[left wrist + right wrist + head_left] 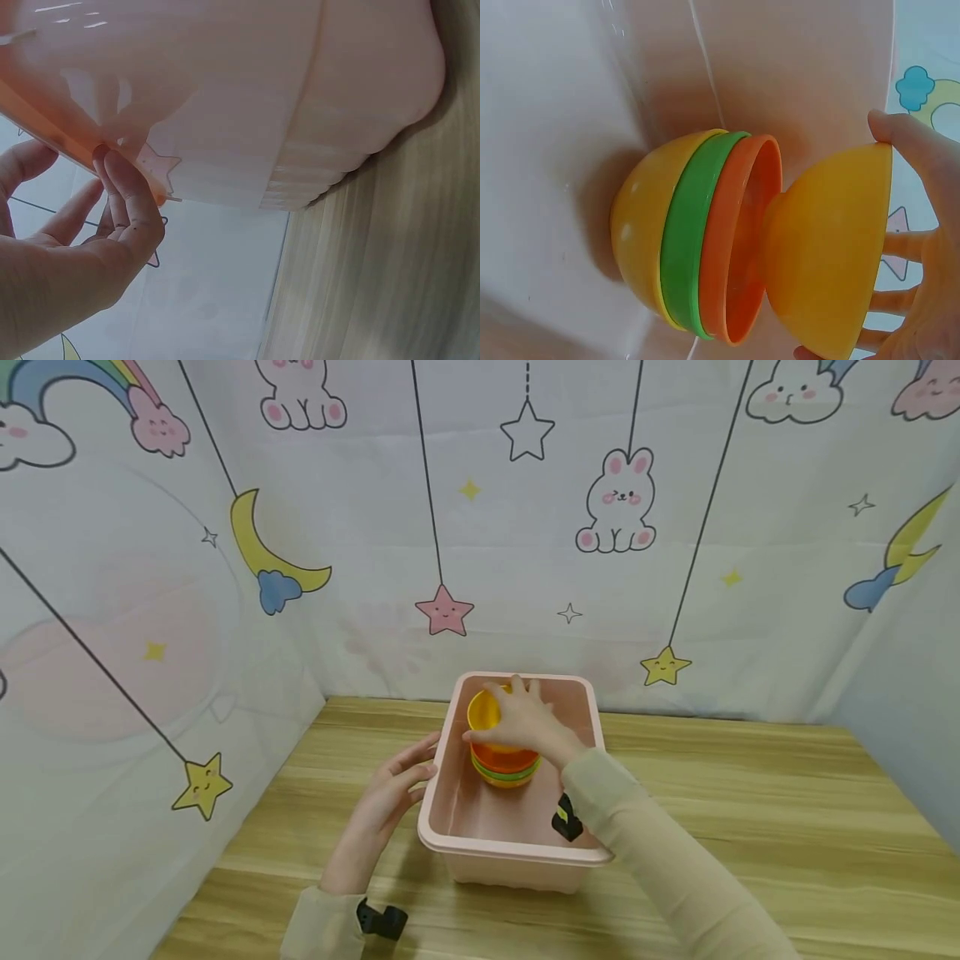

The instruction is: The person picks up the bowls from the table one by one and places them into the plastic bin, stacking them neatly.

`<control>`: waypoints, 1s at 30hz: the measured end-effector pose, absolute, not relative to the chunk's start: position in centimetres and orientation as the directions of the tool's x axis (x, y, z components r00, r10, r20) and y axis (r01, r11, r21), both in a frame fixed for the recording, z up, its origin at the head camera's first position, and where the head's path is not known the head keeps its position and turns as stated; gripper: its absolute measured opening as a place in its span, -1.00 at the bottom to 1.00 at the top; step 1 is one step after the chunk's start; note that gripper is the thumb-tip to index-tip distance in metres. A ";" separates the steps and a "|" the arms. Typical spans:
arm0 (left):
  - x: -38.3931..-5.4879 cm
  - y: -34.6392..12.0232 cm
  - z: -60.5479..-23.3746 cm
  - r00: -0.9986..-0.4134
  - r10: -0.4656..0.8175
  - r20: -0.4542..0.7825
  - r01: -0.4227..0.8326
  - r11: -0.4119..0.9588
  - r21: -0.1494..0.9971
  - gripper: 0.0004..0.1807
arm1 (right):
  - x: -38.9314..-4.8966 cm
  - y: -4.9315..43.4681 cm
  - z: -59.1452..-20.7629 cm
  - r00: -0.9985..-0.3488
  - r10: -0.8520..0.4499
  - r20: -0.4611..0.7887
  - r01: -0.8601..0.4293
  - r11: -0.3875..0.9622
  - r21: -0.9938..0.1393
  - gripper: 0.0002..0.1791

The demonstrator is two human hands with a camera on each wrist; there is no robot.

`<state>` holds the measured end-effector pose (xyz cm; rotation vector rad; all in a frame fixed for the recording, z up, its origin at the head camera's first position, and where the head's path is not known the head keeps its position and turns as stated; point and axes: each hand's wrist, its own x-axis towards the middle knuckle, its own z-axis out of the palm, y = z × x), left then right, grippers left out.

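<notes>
My right hand (528, 722) grips a yellow bowl (829, 240) by its rim, thumb on one side and fingers across on the other. That bowl is just above a nested stack, its base at the mouth of an orange bowl (718, 247). Under the orange one are a green bowl (686, 232) and another yellow bowl (641, 225). The stack stands inside a pink plastic bin (517, 850), toward its far left. Outside the bin, my left hand (386, 797) touches the left rim and wall with its fingertips, fingers loosely bent.
The bin stands on a wood-grain table (750, 835). Behind and to the left hangs a white cloth (360, 527) printed with stars, rabbits and moons. A dark wrist camera (382, 920) is strapped to the left sleeve.
</notes>
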<state>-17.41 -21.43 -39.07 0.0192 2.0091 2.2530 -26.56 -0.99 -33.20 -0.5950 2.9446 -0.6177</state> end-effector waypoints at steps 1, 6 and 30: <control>-17.4 -21.4 -39.1 -0.993 0.097 -0.073 -0.084 -0.109 0.991 -0.39 | -26.5 -1.1 -33.2 -0.921 -0.389 0.004 -0.357 0.843 -0.403 0.02; -17.4 -21.4 -39.1 -0.994 0.088 -0.071 -0.080 -0.110 0.991 -0.40 | -26.5 -1.3 -33.4 -0.921 -0.390 -0.010 -0.353 0.843 -0.406 0.02; -17.5 -21.5 -39.1 -0.992 0.113 -0.060 -0.073 -0.114 0.991 -0.39 | -27.0 -1.6 -34.6 -0.913 -0.405 -0.057 -0.358 0.859 -0.366 -0.01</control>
